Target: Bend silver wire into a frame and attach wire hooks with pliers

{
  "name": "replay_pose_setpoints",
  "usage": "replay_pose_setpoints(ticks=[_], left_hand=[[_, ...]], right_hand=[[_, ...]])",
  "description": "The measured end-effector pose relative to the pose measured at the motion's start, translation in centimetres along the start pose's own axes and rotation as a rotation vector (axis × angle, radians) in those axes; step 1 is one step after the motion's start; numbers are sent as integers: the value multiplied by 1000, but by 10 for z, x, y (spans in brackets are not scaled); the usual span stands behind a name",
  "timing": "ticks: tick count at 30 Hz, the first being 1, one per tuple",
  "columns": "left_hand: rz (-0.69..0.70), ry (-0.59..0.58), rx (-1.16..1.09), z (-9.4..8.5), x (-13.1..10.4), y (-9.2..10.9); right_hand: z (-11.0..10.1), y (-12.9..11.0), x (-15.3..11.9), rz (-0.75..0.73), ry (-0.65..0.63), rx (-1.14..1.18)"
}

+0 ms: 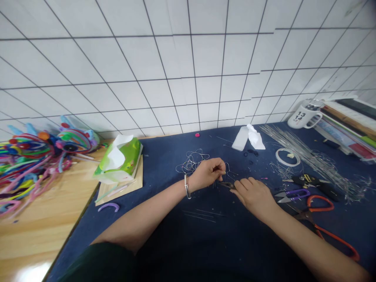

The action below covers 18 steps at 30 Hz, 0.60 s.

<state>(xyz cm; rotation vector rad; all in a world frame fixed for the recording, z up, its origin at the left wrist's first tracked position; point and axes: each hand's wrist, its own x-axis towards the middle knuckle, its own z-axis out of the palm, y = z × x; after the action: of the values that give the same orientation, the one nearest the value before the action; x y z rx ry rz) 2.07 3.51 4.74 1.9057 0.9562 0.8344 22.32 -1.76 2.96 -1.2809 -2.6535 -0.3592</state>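
My left hand, with a silver bangle at the wrist, is closed in a pinch near the middle of the dark blue cloth. Thin wire shows by its fingertips. My right hand is wrapped round a pair of pliers, whose dark jaws point left toward the left fingertips. Whether the jaws grip the wire is too small to tell. Just behind the left hand lies a loose tangle of thin wire. Several straight wire pieces rest on the cloth nearer to me.
Orange-handled scissors, purple snips and black-handled pliers lie on the right. Behind them are a wire bundle, a white coil and a mug. A green tissue pack and colourful pipe cleaners are on the left.
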Motion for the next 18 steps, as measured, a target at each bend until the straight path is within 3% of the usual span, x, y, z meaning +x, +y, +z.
replay_pose_setpoints(ticks=[9,18], left_hand=[[124,-16,84,-3,-2,0],[158,-103,94,-2,-2,-6]], right_hand=[[3,-1,-2,56,-58,81],[5,0,-3,72,-165,171]])
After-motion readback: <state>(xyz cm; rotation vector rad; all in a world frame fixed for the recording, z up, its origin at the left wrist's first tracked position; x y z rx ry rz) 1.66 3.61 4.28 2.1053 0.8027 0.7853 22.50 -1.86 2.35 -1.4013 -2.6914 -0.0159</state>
